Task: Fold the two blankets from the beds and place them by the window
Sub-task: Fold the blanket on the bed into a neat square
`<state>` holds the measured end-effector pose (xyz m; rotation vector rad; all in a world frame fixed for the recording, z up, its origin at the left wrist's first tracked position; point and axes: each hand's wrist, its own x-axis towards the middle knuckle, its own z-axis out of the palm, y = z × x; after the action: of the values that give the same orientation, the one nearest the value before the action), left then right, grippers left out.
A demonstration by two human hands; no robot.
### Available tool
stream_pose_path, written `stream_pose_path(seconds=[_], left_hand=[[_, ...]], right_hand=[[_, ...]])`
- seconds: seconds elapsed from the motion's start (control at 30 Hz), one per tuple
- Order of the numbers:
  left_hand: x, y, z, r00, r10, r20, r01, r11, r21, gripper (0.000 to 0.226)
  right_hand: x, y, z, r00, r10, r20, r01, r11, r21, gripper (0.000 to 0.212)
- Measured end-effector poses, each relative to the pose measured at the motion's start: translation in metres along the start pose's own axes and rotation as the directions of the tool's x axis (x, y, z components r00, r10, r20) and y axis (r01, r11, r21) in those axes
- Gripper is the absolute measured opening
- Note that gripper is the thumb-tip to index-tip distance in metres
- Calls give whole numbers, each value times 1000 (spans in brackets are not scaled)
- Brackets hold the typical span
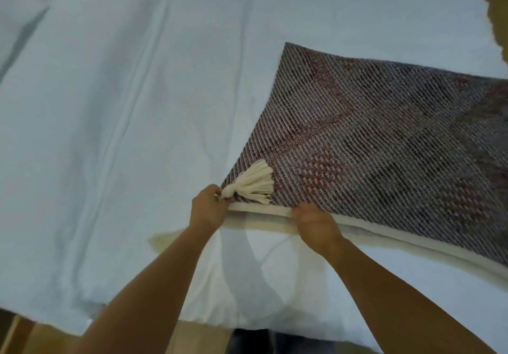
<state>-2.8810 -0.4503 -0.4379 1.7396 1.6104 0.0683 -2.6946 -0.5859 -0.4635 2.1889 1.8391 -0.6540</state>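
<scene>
A woven grey, black and red blanket (384,139) with a cream underside lies doubled over on the right half of the white bed (110,133). A cream tassel (253,186) hangs at its near left corner. My left hand (207,208) pinches that corner right beside the tassel. My right hand (316,224) grips the blanket's near edge a little to the right, fingers curled under the cream border. Both hands lift the edge slightly off the sheet. The blanket's right part runs out of view.
White bed sheet covers most of the view, with a pillow (19,23) at the far left. The bed's near edge (137,323) runs along the bottom, with brown floor (41,340) below it. More brown floor (494,9) shows at the top right corner.
</scene>
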Motion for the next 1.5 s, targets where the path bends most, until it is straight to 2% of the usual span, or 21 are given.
stream_pose_path(seconds=[0.1, 0.17, 0.27, 0.33, 0.47, 0.6, 0.67, 0.8, 0.9, 0.93, 1.0, 1.07, 1.13, 1.2, 1.3, 1.4, 1.5], left_hand=[[-9, -10, 5, 999, -45, -21, 44, 998, -53, 12], [-10, -13, 5, 998, -46, -36, 44, 997, -67, 13], [-8, -17, 3, 998, -31, -57, 26, 997, -75, 10], [-6, -20, 1, 997, -41, -62, 36, 996, -81, 7], [-6, -30, 1, 996, -63, -69, 59, 997, -59, 13], [-14, -46, 5, 986, -164, -6, 163, 981, 104, 18], [-16, -50, 8, 978, -210, 0, 208, 967, 147, 26], [-13, -43, 11, 938, -344, -42, 347, 933, 94, 40], [-17, -33, 10, 912, -389, -134, 405, 904, 138, 75], [-19, -28, 9, 925, -339, -172, 370, 906, 205, 88], [-23, -17, 14, 974, -99, -204, 180, 886, 428, 97], [-29, 0, 26, 971, 214, -107, -105, 781, 616, 86], [-37, 27, 47, 915, 398, 67, -337, 665, 667, 73], [-48, 56, 75, 857, 455, 242, -495, 595, 633, 60], [-64, 94, 121, 729, 508, 459, -684, 505, 527, 51], [-76, 125, 166, 643, 534, 549, -765, 427, 482, 52], [-84, 146, 202, 639, 528, 559, -769, 425, 478, 55]], right_hand=[[-10, -11, 1, 975, -43, -217, 31, 998, -59, 36], [-10, -14, 1, 960, 5, -281, -14, 999, -29, 34], [-1, -12, 3, 959, 159, -236, -163, 987, 3, 30], [5, -10, 5, 957, 189, -222, -200, 979, -30, 31], [6, -12, 5, 989, 91, -120, -91, 996, 6, 33], [-13, -12, 18, 999, -24, -35, 24, 1000, 13, 36], [-14, -12, 24, 1000, 0, 4, 0, 1000, 27, 37], [-15, -14, 26, 998, 63, -8, -61, 985, 159, 34], [-31, -9, 31, 995, 65, -77, -42, 960, 275, 37], [-38, -3, 31, 989, 94, -115, -56, 952, 300, 36], [-52, 13, 31, 962, 196, -192, -122, 933, 339, 34], [-68, 33, 33, 929, 306, -211, -216, 907, 362, 32], [-86, 55, 37, 899, 393, -196, -304, 879, 366, 32], [-102, 77, 40, 874, 447, -189, -362, 860, 360, 33], [-118, 110, 42, 844, 498, -200, -414, 841, 348, 28], [-127, 147, 46, 821, 525, -224, -442, 833, 333, 24], [-132, 177, 51, 841, 495, -219, -431, 857, 283, 19]])
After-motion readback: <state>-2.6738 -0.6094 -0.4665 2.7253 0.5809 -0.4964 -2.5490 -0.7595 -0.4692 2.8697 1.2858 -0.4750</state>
